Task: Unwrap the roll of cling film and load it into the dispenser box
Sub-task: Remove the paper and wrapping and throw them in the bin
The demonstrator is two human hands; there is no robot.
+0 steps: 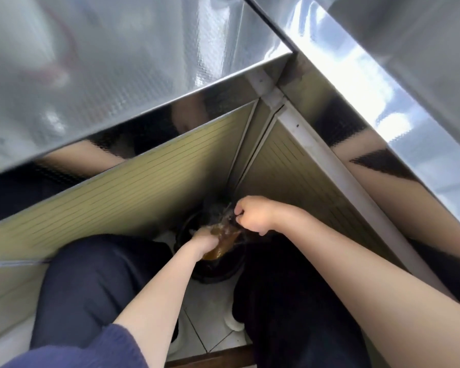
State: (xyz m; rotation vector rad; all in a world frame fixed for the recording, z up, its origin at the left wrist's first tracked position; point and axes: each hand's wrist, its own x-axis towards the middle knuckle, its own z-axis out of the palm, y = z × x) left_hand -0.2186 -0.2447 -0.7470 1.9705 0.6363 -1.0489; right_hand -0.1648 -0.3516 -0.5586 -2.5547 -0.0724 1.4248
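Left hand [206, 239] closed on brown end of roll [223, 243]; right hand [252, 216] just above, pinching clear wrap [227, 212]; roll between hands, over black bin [215, 272]; long way runs left hand up to right; dispenser box not seen.

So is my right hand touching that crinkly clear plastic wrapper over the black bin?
Touching. The head view shows the right hand closed, its fingertips pinching the crinkly clear wrapper above the round black bin, with no gap visible.

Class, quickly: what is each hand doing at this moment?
Left hand: closed around a crumpled brownish wrapper over the black bin.
Right hand: fingers pinched shut on the wrapper's upper end.
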